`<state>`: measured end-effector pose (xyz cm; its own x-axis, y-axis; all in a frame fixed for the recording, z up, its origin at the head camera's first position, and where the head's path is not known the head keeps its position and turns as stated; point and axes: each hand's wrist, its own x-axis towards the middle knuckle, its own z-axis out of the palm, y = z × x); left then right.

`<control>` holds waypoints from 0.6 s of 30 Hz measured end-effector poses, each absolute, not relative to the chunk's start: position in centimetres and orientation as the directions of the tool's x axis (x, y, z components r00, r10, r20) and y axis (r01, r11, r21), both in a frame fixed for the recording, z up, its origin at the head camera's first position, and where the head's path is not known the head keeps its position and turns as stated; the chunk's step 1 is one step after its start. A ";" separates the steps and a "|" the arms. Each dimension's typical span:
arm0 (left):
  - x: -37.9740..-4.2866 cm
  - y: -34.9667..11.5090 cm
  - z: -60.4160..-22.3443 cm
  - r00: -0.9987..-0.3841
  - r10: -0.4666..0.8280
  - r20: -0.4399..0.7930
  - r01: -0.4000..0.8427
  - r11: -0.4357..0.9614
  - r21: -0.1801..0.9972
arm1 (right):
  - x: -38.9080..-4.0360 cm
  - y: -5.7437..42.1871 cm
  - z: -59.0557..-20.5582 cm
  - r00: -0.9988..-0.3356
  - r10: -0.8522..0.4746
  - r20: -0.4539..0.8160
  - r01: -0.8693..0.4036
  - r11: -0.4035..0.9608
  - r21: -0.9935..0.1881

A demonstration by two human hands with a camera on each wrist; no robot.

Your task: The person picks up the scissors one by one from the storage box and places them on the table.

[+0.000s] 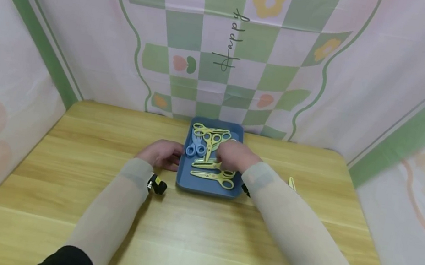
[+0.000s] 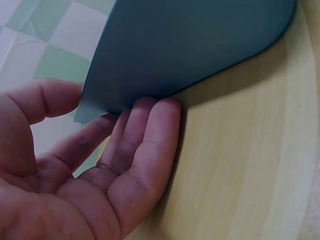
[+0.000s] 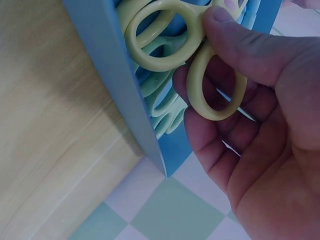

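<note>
A blue tray [image 1: 207, 193] holds several scissors. My left hand [image 1: 161, 152] is at its left side. In the left wrist view the thumb meets the rim and curled fingers lie against the outer tray wall [image 2: 190, 45]. My right hand [image 1: 235, 155] reaches into the right part of the tray. Its thumb and fingers pinch yellow scissors [image 3: 216, 115] at the handle loops; their blades are hidden in the right wrist view. Near them lie another yellow pair [image 1: 205, 175] at the front, blue scissors [image 1: 196, 145] at the left and pale green handles [image 3: 155, 82].
A yellow-handled item [image 1: 292, 183] lies on the wooden table [image 1: 179, 238] right of the tray, partly behind my right forearm. More yellow scissors [image 1: 210, 131] lie at the tray's back. A checkered cloth backdrop [image 1: 210, 90] rises close behind the tray.
</note>
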<state>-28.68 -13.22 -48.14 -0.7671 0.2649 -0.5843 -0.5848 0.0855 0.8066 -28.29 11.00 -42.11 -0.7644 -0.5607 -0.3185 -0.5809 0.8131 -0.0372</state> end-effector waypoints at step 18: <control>-28.5 -13.2 -47.8 -0.765 0.271 -0.584 -0.585 0.086 0.806 | -28.9 11.7 -42.2 -0.739 -0.597 -0.312 -0.606 0.792 -0.079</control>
<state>-28.46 -13.18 -47.77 -0.7652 0.2705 -0.5842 -0.5851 0.0863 0.8064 -28.87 11.65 -42.21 -0.7394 -0.5967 -0.3117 -0.6057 0.7918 -0.0791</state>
